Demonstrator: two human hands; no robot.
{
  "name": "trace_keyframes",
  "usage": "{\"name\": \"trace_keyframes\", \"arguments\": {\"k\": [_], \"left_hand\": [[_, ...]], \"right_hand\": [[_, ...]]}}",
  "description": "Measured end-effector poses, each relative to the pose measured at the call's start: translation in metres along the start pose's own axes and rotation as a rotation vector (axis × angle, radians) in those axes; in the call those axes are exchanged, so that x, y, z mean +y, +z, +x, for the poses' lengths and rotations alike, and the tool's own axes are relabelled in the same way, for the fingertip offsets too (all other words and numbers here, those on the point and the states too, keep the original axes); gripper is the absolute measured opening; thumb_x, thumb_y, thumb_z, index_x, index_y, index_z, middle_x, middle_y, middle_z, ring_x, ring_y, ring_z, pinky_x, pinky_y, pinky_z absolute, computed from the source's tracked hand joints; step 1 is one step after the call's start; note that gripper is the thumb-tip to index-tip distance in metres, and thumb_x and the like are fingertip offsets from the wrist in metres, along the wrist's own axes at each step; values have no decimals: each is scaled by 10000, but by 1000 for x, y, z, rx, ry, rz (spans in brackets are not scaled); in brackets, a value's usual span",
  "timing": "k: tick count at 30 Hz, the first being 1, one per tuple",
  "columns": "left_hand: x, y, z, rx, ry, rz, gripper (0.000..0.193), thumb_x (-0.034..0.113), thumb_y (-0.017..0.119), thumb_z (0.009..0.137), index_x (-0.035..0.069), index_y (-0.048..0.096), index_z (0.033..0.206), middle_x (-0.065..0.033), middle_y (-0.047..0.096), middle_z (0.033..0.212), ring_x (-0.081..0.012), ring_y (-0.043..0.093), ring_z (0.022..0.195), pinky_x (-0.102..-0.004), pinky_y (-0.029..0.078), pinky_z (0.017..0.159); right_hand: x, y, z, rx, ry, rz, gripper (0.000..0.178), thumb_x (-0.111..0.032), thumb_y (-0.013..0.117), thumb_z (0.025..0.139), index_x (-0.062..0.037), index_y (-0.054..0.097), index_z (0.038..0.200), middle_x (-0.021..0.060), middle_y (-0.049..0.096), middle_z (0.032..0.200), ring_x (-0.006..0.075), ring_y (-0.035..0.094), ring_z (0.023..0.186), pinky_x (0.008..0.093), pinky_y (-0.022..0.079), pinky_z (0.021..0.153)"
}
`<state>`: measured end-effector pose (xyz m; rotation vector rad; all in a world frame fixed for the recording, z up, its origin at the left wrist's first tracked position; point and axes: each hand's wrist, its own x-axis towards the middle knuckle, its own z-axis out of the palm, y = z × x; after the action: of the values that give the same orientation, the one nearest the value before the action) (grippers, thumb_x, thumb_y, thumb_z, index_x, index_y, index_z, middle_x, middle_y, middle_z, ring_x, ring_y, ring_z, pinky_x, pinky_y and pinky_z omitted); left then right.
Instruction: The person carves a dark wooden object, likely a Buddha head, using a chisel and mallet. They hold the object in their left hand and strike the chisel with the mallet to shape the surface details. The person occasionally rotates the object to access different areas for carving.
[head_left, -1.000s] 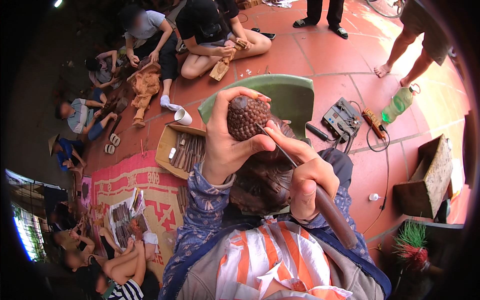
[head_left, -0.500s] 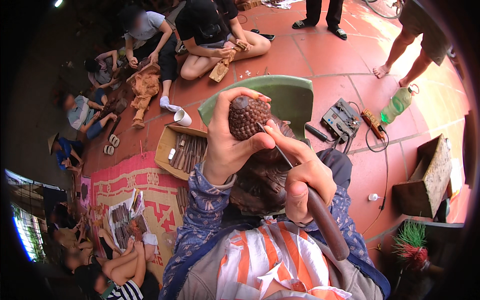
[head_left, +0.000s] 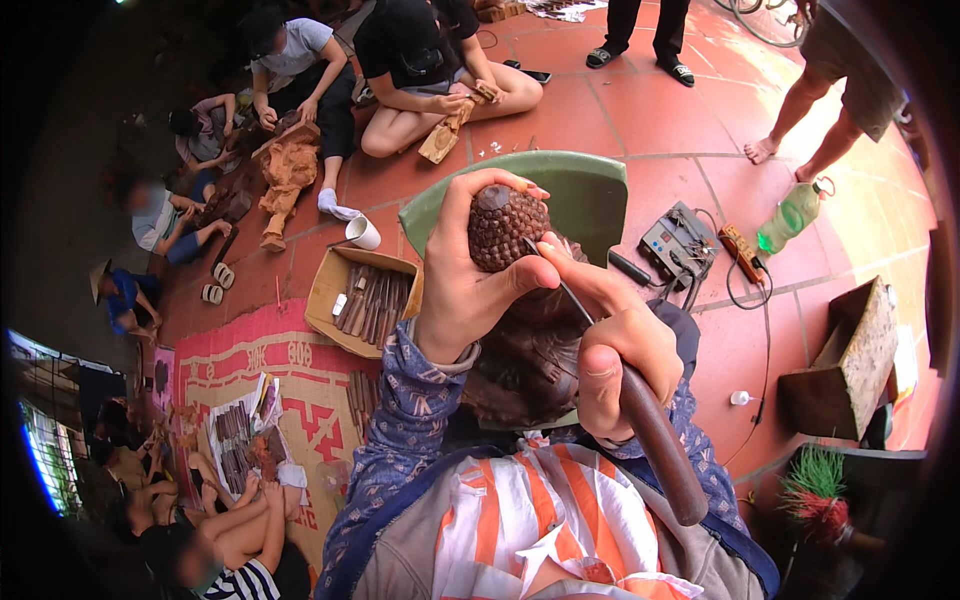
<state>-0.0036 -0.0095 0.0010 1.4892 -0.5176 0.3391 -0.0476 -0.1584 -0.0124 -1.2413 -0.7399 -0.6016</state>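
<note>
A dark brown carved wooden statue (head_left: 520, 370) stands in front of me, its head covered in small round knobs. My left hand (head_left: 470, 265) wraps round that knobby head (head_left: 508, 225), thumb laid toward its lower front. In my right hand (head_left: 625, 345) is a carving chisel (head_left: 655, 445) with a long dark wooden handle pointing down toward my lap. The chisel's thin metal blade lies between my fingers, its tip at the knobs close to my left thumb. A green plastic chair (head_left: 600, 205) curves behind the statue; much of the statue's body is hidden by my hands.
At left a cardboard box (head_left: 330, 318) holds several chisels beside a white cup (head_left: 363, 234). More tools lie on a patterned mat (head_left: 300, 360). A grey control box (head_left: 680, 245), power strip (head_left: 742, 250) and green bottle (head_left: 795, 218) are at right. Other people sit carving at left.
The view has shifted slightly. My left hand still holds the carved head, and the chisel tip stays near the same knobs with only a slight change in the right hand's angle.
</note>
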Motion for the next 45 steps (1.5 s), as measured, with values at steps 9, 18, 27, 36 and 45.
{"name": "trace_keyframes", "arguments": {"k": [9, 18, 27, 36, 45], "left_hand": [[-8, -5, 3, -21, 90, 84, 814, 463, 846, 593, 29, 462, 1166, -87, 598, 1090, -145, 586, 990, -286, 478, 881], [-6, -5, 2, -13, 39, 18, 808, 414, 876, 583, 36, 467, 1169, -76, 593, 1097, -139, 580, 992, -281, 476, 876], [-5, -8, 2, -40, 58, 103, 810, 412, 866, 607, 29, 450, 1188, -118, 592, 1115, -183, 598, 1023, -303, 494, 891], [-3, -2, 2, 2, 80, 55, 720, 381, 877, 629, 44, 491, 1135, -51, 591, 1053, -114, 576, 927, -270, 477, 832], [-1, -3, 3, 18, 93, 98, 718, 403, 872, 627, 48, 495, 1123, -53, 590, 1037, -123, 584, 916, -276, 484, 815]], "right_hand": [[2, -6, -7, -7, -214, -275, 454, -442, 465, 965, 6, 439, 896, 445, 353, 1326, 534, 464, 1220, 559, 444, 958], [5, -10, 4, -120, -81, 6, 336, -209, 579, 919, 39, 509, 704, 408, 538, 1162, 479, 603, 1079, 439, 482, 926], [3, -14, 6, -156, -37, 17, 282, -160, 593, 887, 45, 516, 709, 378, 558, 1161, 457, 606, 1090, 426, 483, 926], [0, -15, 9, -125, 77, 145, 255, -131, 560, 898, 66, 537, 737, 377, 555, 1162, 401, 596, 1099, 441, 434, 988], [-9, -15, 16, -155, 76, 26, 270, -135, 546, 902, 90, 543, 752, 355, 589, 1116, 385, 637, 1017, 420, 476, 928]]}}
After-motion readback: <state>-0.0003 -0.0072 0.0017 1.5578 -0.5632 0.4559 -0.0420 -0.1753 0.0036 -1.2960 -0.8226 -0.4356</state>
